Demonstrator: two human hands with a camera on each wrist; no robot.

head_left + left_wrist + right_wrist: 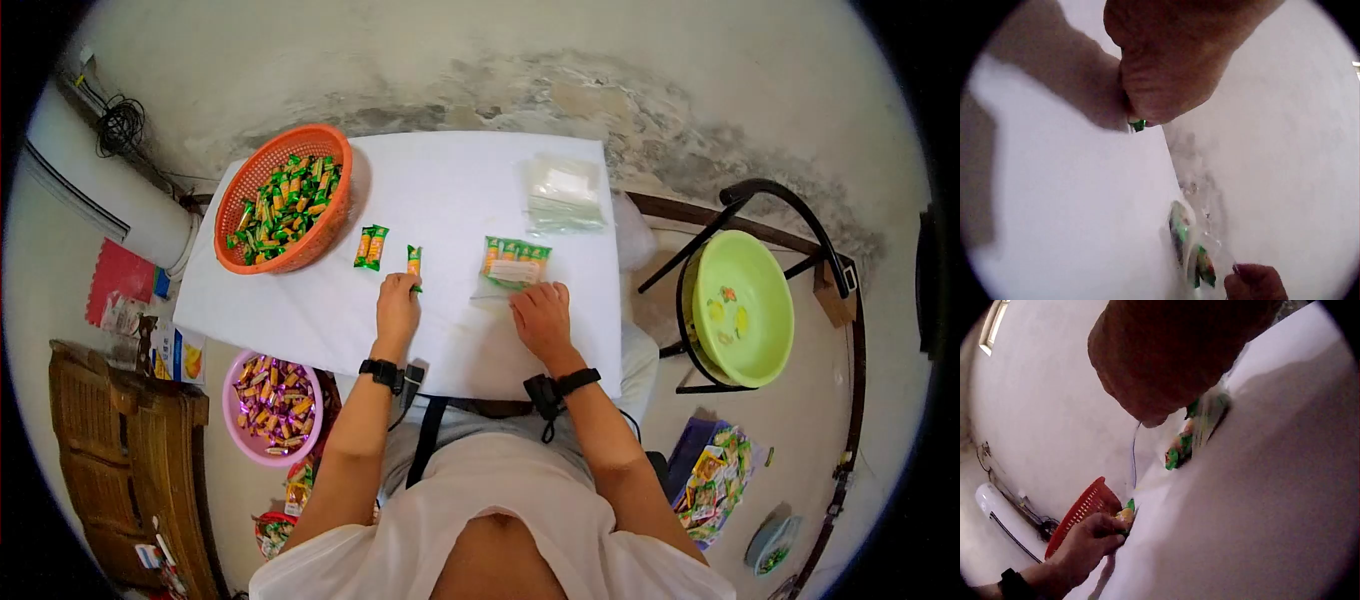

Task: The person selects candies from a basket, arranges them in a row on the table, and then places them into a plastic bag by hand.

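My left hand (397, 308) pinches the near end of one green-and-orange wrapped snack bar (414, 260) on the white table; in the right wrist view that bar (1125, 515) shows at the fingertips. Two more wrapped bars (370, 247) lie side by side just beyond it. To the right, my right hand (543, 318) holds the near edge of a clear plastic bag (513, 270) with several such bars in a row inside. The left wrist view shows the bag's edge (1230, 257) raised at the right fingers. Both hands partly hide what they hold.
An orange basket (335, 215) of wrapped bars stands at the table's (440, 170) far left. A stack of clear bags (565, 195) lies at the far right. Beside the table are a pink basin (312, 430) of purple-wrapped snacks and a green basin (770, 310) on a black-framed chair.
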